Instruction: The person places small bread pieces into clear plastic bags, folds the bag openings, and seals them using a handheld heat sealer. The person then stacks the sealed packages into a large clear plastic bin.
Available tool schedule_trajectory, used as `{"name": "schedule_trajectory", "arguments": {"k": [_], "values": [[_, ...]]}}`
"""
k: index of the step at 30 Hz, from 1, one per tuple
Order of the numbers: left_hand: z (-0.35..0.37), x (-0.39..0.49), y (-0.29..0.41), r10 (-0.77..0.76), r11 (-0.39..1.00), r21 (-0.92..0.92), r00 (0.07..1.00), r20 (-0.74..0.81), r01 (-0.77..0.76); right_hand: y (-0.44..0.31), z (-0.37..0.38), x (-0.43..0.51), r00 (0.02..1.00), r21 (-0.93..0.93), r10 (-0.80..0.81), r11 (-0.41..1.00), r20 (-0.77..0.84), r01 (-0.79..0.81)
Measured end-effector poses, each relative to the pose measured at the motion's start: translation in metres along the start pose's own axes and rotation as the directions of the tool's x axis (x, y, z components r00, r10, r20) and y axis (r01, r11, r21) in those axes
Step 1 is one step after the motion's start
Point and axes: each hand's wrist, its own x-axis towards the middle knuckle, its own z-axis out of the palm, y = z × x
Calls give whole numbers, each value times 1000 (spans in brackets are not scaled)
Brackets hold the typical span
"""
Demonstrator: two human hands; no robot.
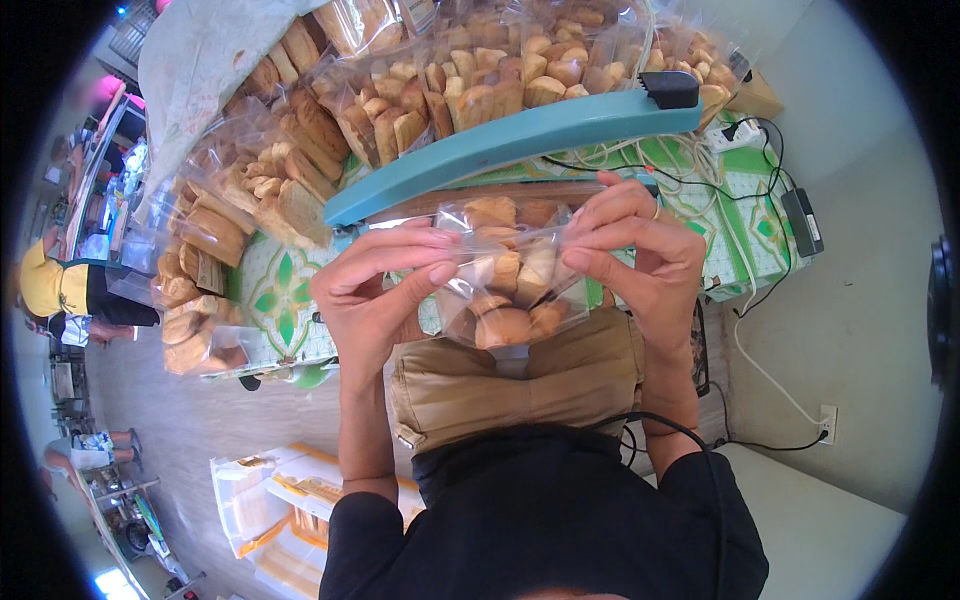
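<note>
A clear plastic bag of small bread pieces (504,292) is stretched between my two hands, above my lap at the table's near edge. My left hand (382,281) pinches its upper left corner between thumb and fingers. At the upper right corner, my right hand (637,255) pinches the plastic the same way; a ring is on one finger. Just beyond the bag lies an impulse sealer with a long teal arm (510,146) and a black end piece (669,90). The arm is raised over its base, which is partly hidden by the bag and hands.
Many clear bags of bread (480,82) line the table's back and left. White cables (686,161), a power strip (733,136) and a black adapter (802,221) lie at right. Open boxes (292,502) stand on the floor. A person in yellow (52,281) is far left.
</note>
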Motion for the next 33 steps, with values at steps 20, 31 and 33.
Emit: {"name": "schedule_trajectory", "arguments": {"k": [20,31,33], "values": [[8,0,-7,9,996,83,996,91,-17,0,-2,4,995,-35,13,999,103,-10],[14,4,9,-73,994,92,987,143,60,3,9,8,994,205,11,978,110,-33],[18,3,9,-85,992,107,988,128,71,1,11,7,993,163,37,985,110,-55]]}}
